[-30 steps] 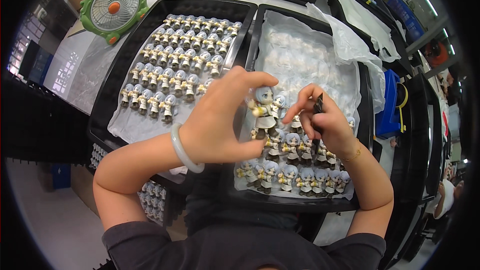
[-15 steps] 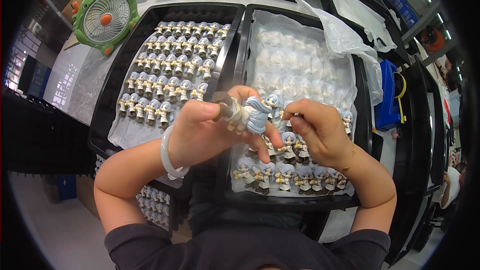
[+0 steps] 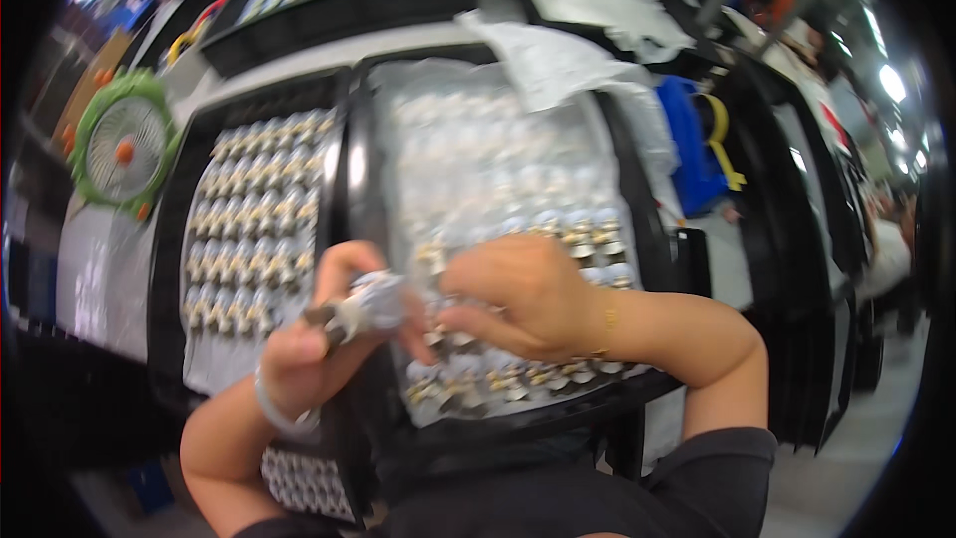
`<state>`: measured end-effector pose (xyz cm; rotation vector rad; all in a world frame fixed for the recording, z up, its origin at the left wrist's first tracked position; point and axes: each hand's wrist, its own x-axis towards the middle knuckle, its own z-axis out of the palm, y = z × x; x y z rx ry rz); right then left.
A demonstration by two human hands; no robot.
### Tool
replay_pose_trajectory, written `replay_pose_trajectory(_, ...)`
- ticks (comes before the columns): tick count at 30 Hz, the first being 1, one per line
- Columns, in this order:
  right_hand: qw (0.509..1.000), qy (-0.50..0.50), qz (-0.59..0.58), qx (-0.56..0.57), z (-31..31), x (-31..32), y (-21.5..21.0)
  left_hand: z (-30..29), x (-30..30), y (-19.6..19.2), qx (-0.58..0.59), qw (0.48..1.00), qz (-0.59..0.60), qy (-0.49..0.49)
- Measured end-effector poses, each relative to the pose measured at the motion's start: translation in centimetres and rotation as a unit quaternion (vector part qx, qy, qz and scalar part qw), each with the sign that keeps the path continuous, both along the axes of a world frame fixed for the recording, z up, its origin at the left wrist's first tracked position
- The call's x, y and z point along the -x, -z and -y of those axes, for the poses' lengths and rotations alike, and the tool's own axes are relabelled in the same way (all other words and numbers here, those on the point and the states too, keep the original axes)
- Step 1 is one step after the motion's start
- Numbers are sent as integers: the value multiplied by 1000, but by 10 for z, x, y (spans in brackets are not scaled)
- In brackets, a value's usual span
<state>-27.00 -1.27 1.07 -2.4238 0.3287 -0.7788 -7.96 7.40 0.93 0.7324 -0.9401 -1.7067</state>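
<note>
Your left hand point(image 3: 311, 364) pinches a chibi figurine point(image 3: 372, 304), likely light and rigid, best held by the boots point(image 3: 322, 318); your curled right hand's point(image 3: 533, 291) grip is unclear.

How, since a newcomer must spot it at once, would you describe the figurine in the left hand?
Find the two black trays lying side by side. Toward the person, near where they meet, is the left hand, with a pale bangle at its wrist, gripping the figurine. Its pale head points right, and it is held, while its neighbours sit in rows in the trays.
</note>
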Motion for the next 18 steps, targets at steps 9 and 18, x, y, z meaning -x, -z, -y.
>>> replay_pose_trajectory(9,966,29,30,-254,21,-2,3,21,-26,-2,93,990,25,-99)
replay_pose_trajectory(18,928,32,25,-370,23,-1,9,15,-138,-11,27,925,289,-246)
